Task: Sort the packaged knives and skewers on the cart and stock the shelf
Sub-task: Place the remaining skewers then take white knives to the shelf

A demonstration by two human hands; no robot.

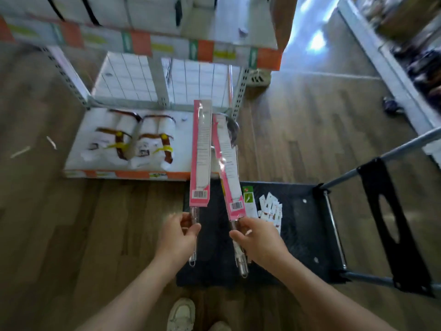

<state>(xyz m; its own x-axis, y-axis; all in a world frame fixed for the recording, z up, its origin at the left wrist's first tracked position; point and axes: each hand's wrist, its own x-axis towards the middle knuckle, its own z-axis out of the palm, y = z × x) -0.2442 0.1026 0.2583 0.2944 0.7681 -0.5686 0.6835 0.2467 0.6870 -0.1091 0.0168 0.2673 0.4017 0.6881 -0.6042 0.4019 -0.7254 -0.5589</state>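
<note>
Shop aisle: left hand point(179, 235) gripped clear lower end of long pink-carded pack point(201, 151), fingers and thumb curled round it; right hand point(257, 237) held second pink pack point(226, 168) same way. Both raised above black cart point(300, 225), tips toward bottom shelf point(124, 174); whether packs touched, could not tell. Small white packets point(272, 209) and green pack point(248, 199) lay on cart deck. Packs looked light, stiff, long; plastic likely slick, card bendable. Best hold judged low, near barcode.

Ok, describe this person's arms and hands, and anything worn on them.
The left hand and right hand are bare, with no gloves, rings or watch visible. The left arm and right arm are uncovered to the frame edge, with no sleeves in view.
</note>
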